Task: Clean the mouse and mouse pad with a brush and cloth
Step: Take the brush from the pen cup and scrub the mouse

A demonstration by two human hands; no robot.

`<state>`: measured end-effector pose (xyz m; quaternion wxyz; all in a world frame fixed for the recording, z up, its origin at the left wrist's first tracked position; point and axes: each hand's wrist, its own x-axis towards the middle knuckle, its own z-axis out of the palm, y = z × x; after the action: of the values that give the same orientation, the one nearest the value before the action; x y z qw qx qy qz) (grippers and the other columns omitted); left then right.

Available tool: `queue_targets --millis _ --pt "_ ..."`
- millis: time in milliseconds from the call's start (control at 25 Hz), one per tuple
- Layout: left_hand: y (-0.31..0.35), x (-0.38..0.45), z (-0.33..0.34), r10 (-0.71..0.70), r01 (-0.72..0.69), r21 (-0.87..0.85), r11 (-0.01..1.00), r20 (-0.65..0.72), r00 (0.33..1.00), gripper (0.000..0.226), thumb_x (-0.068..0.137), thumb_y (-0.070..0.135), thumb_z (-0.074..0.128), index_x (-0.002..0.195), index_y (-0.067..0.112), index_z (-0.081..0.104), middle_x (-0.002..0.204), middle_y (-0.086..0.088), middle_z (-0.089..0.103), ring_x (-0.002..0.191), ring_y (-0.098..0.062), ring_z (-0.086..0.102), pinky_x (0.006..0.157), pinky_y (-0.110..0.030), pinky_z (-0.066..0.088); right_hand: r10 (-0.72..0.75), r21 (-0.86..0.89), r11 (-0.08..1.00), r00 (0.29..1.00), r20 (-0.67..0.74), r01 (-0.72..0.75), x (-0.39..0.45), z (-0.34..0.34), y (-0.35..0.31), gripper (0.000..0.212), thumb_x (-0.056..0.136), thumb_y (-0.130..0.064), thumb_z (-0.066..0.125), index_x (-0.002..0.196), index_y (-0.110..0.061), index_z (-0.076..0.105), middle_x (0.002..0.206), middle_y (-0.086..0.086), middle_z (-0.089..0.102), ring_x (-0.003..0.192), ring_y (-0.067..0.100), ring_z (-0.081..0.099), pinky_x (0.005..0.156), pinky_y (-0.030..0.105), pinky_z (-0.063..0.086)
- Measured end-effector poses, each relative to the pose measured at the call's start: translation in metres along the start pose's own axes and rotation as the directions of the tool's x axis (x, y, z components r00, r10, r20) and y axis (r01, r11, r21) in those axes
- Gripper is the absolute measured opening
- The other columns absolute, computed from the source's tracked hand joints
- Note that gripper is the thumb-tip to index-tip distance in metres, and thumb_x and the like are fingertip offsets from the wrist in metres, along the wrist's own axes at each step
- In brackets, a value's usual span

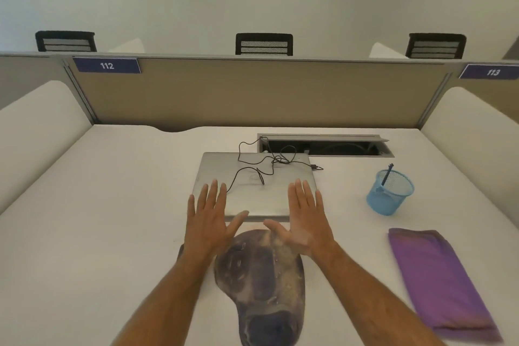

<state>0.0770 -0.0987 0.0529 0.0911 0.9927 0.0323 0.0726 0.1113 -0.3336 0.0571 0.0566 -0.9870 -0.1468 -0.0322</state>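
Both hands, the left hand (207, 222) and the right hand (304, 219), are held flat with fingers spread, grasping nothing, above the dog-face printed mouse pad (266, 284) on the white desk (112, 233), with the folded purple cloth (438, 281) laid to the right

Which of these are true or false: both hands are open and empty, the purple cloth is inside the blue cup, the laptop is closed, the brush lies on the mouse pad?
1. Both hands are open and hold nothing. True: the left hand and right hand show flat, spread fingers.
2. The purple cloth is inside the blue mesh cup. False: it lies folded on the desk, nearer than the cup.
3. The laptop is closed. True: a cable lies across its lid.
4. The brush lies on the mouse pad. False: it stands in the cup.
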Motion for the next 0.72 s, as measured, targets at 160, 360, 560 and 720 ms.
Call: queue_targets --millis 160,360,560,720 --pt "0.064 0.015 0.020 0.127 -0.129 0.025 0.991 0.079 0.989 0.101 0.081 0.087 -0.007 0.160 0.024 -0.007 0.167 -0.002 -0.016 0.152 -0.022 -0.019 0.123 -0.050 -0.010 0.144 -0.043 0.988 0.988 -0.049 -0.146 -0.005 -0.005 0.058 0.110 0.072 -0.092 0.003 0.153 -0.019 -0.013 0.161 0.004 -0.022 0.144 0.022 -0.029 0.116 0.046 -0.021" --pt "0.130 0.032 0.042 0.227 -0.225 -0.026 0.974 0.150 0.962 0.108 0.075 0.089 -0.009 0.160 0.022 -0.007 0.168 -0.001 -0.014 0.153 -0.022 -0.017 0.123 -0.051 -0.009 0.274 -0.074 0.955 0.951 -0.145 -0.287 -0.006 -0.029 0.134 0.110 0.073 -0.090 0.002 0.154 -0.015 -0.005 0.163 0.007 -0.008 0.149 0.024 -0.012 0.117 0.048 -0.010" --pt "0.167 0.052 0.062 0.250 -0.246 -0.046 0.968 0.232 0.940 0.107 0.078 0.092 0.002 0.160 0.024 -0.007 0.168 0.000 -0.015 0.152 -0.023 -0.018 0.122 -0.053 -0.010 0.361 -0.043 0.924 0.902 -0.235 -0.381 0.016 -0.059 0.198 0.087 0.088 -0.073 0.026 0.151 -0.013 0.019 0.158 0.011 0.025 0.145 0.030 0.022 0.119 0.048 0.011" --pt "0.175 0.059 0.078 0.224 -0.232 -0.012 0.973 0.312 0.923 0.112 0.076 0.095 0.005 0.159 0.022 -0.015 0.165 -0.001 -0.024 0.150 -0.024 -0.026 0.120 -0.056 -0.014 0.455 0.018 0.884 0.854 -0.252 -0.466 0.046 -0.078 0.235 0.044 0.095 -0.043 0.049 0.130 -0.017 0.049 0.127 0.010 0.058 0.113 0.032 0.050 0.089 0.045 0.042"
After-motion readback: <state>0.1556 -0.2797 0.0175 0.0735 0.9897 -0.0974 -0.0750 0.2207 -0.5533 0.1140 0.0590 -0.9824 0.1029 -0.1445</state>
